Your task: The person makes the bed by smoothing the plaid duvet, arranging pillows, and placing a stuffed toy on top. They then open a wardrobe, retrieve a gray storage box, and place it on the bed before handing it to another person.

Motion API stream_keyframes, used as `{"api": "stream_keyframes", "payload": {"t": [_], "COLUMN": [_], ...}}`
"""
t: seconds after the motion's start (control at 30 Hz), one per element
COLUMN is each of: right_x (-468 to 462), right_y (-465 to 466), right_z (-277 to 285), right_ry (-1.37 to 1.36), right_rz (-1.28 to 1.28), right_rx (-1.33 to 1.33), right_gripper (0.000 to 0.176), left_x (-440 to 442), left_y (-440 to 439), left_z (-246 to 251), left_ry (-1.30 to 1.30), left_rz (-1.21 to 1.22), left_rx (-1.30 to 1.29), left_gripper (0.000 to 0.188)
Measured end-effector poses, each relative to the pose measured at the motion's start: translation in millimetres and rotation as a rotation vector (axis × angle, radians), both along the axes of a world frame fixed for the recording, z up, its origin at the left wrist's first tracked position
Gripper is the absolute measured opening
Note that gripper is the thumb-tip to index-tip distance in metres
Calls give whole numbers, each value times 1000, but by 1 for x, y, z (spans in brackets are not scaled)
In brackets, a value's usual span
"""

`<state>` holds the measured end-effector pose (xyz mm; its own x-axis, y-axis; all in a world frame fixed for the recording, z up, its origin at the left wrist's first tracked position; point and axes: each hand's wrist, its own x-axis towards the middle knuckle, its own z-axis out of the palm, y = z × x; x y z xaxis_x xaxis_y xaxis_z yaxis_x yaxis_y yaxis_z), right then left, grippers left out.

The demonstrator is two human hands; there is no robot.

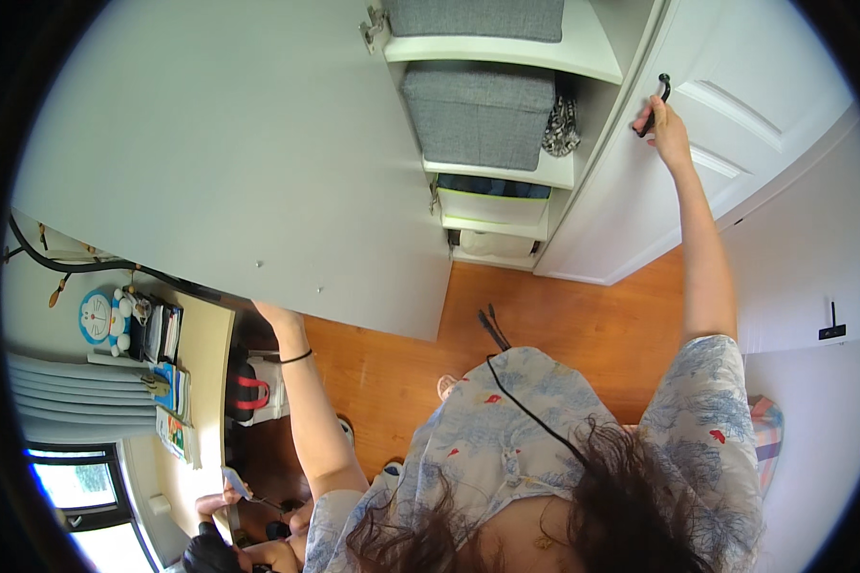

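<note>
My right hand grips the black handle of a white panelled wardrobe door on the right. My left hand reaches behind the edge of a wide pale grey wardrobe door, which stands swung out on the left. That door hides its fingers. Between the two doors, shelves hold a grey fabric storage box, another grey box above it and a white bin with dark contents lower down. A black-and-white knitted item is tucked beside the middle box.
A black cable hangs down my front. Below is a wooden floor. At left are a desk with books, a blue-and-white plush toy, a bag and a seated person holding something flat.
</note>
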<state>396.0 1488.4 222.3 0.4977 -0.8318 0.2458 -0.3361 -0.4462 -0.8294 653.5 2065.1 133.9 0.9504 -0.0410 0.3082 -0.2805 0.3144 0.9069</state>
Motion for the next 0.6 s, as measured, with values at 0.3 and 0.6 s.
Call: {"api": "stream_keyframes", "payload": {"t": [0.3,0.6], "right_x": [7,3], "right_y": [-7,-15], "right_z": [1,-1], "right_ry": [-27,170], "right_rz": [13,-32], "right_rx": [13,-205], "right_gripper": [48,54], "left_x": [3,-39], "left_y": [0,-32], "left_z": [-13,15], "left_ry": [-87,-243], "left_rz": [57,194], "left_rx": [-16,105], "left_gripper": [37,23]}}
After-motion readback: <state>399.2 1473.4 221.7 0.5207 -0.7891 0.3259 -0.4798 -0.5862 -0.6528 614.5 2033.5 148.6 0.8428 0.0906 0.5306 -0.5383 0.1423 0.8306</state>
